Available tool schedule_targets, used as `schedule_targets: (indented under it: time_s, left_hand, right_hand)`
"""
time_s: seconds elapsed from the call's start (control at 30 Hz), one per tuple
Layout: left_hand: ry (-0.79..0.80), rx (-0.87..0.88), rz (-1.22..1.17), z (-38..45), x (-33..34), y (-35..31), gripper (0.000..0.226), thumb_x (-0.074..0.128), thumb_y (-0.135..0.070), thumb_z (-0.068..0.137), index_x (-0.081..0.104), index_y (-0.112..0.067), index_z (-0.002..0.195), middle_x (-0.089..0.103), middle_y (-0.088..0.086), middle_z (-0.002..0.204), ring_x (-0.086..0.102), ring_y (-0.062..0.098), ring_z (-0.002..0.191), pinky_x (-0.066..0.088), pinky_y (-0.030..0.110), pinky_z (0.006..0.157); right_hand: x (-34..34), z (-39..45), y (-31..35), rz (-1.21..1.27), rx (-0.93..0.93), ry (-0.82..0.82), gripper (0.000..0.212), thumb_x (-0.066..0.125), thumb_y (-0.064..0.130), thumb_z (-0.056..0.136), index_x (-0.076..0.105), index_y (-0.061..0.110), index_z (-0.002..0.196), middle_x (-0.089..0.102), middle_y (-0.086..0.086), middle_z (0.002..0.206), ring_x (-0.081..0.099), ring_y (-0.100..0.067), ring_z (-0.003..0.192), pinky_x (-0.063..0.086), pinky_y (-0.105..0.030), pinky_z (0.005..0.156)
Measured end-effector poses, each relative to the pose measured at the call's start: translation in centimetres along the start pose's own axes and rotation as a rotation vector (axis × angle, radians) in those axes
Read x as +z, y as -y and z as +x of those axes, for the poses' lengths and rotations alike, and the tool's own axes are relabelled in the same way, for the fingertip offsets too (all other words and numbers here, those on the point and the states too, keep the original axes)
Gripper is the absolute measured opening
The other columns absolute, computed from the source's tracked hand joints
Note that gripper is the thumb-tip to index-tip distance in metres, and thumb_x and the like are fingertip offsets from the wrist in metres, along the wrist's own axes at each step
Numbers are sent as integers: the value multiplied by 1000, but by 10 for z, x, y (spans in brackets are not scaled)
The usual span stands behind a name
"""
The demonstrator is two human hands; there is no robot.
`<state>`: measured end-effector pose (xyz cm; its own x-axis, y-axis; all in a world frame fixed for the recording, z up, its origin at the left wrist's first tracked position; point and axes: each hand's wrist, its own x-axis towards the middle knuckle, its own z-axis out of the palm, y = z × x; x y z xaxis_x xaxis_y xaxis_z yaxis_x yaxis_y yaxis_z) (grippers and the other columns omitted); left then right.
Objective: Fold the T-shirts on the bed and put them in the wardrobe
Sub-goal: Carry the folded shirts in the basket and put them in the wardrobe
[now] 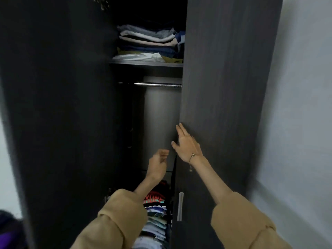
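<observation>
Your tan sleeves (122, 218) fill the bottom of the frame, both forearms reaching into a dark wood-grain wardrobe (53, 105). Between them, at lower centre, folded T-shirts (155, 212) lie stacked in soft, many-coloured layers, a red-printed black one uppermost. Your left hand (158, 164) hovers above that stack with its fingers loosely curled, holding nothing. Your right hand (186, 142), a thin beaded bracelet (193, 156) at the wrist, lies flat with straight fingers spread against the edge of the right door (224, 87), whose slim metal handle (180, 206) shows low down. Beyond, a chrome hanging rail (158, 84) crosses the opening. On the top shelf (145, 64), upper centre, another pile of folded clothes (149, 42) rests on a crinkled white plastic bag (140, 56).
</observation>
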<state>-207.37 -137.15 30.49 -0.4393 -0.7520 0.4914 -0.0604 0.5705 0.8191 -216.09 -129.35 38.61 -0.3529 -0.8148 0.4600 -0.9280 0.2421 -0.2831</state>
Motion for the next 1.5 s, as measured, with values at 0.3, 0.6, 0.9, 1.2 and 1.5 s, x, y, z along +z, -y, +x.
schedule_targets:
  time_s: [0.3,0.6,0.9,1.2,1.5]
  left_hand:
    - [-330,287,389,-81,-111,-53,43,41,17,80,58,-5,113,58,7,111,53,16,108,41,25,99]
    - [-500,470,682,-125,-199,-101,44,48,12,80,54,-5,119,54,9,117,49,20,109,43,27,96]
    - [-656,553,1027,-116,-287,-102,52,50,0,86,46,-9,137,32,14,152,21,31,144,0,49,116]
    - [-195,297,274,-84,-311,-82,73,48,-7,97,0,-12,152,26,8,155,40,27,134,34,25,106]
    - [-254,290,219,-88,-295,-64,58,42,-13,100,14,-12,151,47,6,142,57,23,117,43,30,100]
  right_hand:
    - [2,-66,67,253,-142,-17,52,40,18,99,24,20,148,29,-1,153,38,-22,134,39,-39,101]
    - [47,-133,123,365,-170,200,59,50,14,95,24,17,148,35,-7,149,40,-22,133,38,-41,107]
    - [83,-149,248,565,-286,134,70,48,37,96,8,23,151,-1,7,159,11,-10,145,18,-29,113]
    - [102,-139,304,445,-210,-113,87,59,32,91,-2,19,151,3,4,159,15,-15,145,24,-29,112]
    - [125,-139,306,266,-120,-241,76,53,14,90,9,13,151,27,0,153,46,-14,127,47,-27,99]
